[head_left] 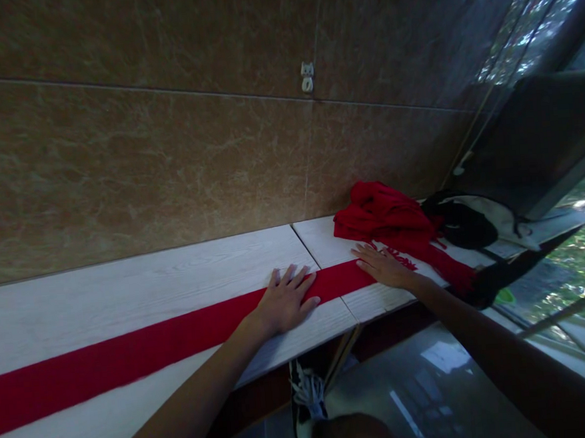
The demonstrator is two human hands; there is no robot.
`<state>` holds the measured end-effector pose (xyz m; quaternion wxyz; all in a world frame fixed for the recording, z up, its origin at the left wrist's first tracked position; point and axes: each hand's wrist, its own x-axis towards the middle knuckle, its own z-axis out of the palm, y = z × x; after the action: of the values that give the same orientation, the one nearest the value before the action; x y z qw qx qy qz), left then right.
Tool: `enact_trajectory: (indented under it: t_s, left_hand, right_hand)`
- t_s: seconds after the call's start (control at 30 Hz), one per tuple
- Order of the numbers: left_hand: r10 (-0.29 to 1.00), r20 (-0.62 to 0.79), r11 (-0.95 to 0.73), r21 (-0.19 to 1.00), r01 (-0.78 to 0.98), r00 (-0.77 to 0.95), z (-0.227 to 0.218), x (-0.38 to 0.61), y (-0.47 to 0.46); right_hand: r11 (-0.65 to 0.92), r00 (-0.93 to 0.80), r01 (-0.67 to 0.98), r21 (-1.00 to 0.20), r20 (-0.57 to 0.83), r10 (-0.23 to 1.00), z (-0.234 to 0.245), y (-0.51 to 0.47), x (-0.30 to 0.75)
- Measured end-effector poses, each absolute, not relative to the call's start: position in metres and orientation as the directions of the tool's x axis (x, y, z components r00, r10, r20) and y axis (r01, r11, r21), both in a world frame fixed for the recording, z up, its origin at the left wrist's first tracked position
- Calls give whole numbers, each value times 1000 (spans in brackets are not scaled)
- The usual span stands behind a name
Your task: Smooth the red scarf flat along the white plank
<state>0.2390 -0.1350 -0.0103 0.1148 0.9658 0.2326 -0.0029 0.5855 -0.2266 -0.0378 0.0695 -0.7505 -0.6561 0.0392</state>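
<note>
A long red scarf (131,350) stretches flat along a white wood-grain bench (176,270), running out of view at the left. My left hand (284,303) rests palm down on it with the fingers spread, across its width. Farther right, my right hand (383,266) lies flat over the scarf's fringed end (400,259), fingers stretched out, partly hiding the fringe. Neither hand grips anything. Just beyond my right hand sits a crumpled heap of red cloth (379,209).
A black and white bag (473,223) stands right of the red heap. Behind the bench rises a brown marbled wall (143,169) with a small white fixture (307,78). My shoe (307,395) shows below the bench, on the shiny floor (408,378). Windows are at the right.
</note>
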Motion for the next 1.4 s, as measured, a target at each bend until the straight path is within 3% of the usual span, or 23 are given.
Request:
enact_trajectory:
  t_s: [0.17,0.4,0.57,0.83,1.0,1.2,1.4]
  left_hand:
    - [442,-59,-863,243,443,895,-12,240,-134]
    - [438,-46,-867,242,435,898,-12,239,-134]
    - [438,-51,-865,247,436,897,-10,238,-136]
    - [431,-40,-867,258,426,901,-11,238,-135]
    - [424,-36,-870,261,419,905,-12,238,-135]
    - [427,-40,-866,271,421,903,-13,236,-133]
    - [468,3,-826,356,437,884,2,247,-142]
  right_hand:
    - [-98,89,975,-200,-54,995,7,-213,599]
    - [-180,77,970,-167,-489,869,55,-185,610]
    - [-270,106,948,-171,-628,771,63,-181,609]
    - [-470,49,723,-507,-640,767,73,-213,615]
    - [-495,88,559,-665,-547,833,68,-229,613]
    - [-453,180,443,-774,-418,890,65,-240,602]
    - [-410,239,374,-832,-341,909,97,-246,581]
